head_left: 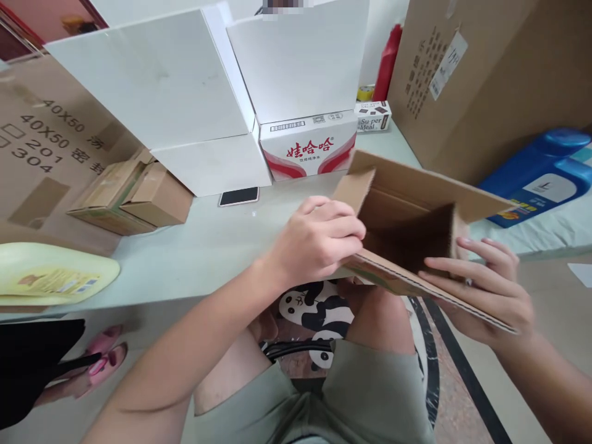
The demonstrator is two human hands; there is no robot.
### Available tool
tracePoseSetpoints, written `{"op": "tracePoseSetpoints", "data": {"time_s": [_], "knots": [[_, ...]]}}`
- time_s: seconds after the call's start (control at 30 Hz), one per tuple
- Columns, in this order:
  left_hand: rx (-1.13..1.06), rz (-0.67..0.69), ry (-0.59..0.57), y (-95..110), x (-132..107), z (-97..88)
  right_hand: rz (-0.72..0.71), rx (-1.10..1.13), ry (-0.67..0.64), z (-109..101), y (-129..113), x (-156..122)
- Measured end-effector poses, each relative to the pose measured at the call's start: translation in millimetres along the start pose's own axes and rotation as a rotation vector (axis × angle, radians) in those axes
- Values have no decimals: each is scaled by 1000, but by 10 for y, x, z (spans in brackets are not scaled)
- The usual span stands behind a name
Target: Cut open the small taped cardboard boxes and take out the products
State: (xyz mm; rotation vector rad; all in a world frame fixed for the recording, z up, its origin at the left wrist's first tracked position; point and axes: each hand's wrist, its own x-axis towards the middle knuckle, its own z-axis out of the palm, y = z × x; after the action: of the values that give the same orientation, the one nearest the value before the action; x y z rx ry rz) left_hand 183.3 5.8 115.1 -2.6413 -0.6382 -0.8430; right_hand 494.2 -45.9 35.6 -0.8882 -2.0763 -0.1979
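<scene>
A small brown cardboard box (407,216) is tilted over the table's front edge with its top flaps standing out and its dark inside showing. My left hand (319,237) grips the box's left side, fingers curled over the flap edge. On the right, my right hand (490,290) clasps the near flap and the right side; its thumb and part of the palm are hidden under the cardboard. Nothing can be made out inside the box. A phone (239,197) lies flat on the table beyond my left hand.
White cartons (152,86) and a red-and-white carton (309,148) stand at the back. Left are two small boxes (157,191) and a yellow bottle (55,271). A blue bottle (539,176) and a large carton (499,80) are right. Another person's pink sandals (106,364) show below left.
</scene>
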Motion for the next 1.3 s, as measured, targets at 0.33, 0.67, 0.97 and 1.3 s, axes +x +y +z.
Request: {"op": "tracePoseSetpoints", "data": {"time_s": [0.33,0.67,0.97,1.3], "knots": [[-90,-565,-213,-426,-393,560,334,-180,251,49,397,295],[-9,-1044,-503,-354,-2007,1091,488,-228,-140,1015,1205,1450],[14,-1018,-500,-340,-2069,1128,633,-259,-119,1551,1374,1653],[-10,-1008,-446,-329,-2116,1168,1054,-93,-186,1698,1988,554]]}}
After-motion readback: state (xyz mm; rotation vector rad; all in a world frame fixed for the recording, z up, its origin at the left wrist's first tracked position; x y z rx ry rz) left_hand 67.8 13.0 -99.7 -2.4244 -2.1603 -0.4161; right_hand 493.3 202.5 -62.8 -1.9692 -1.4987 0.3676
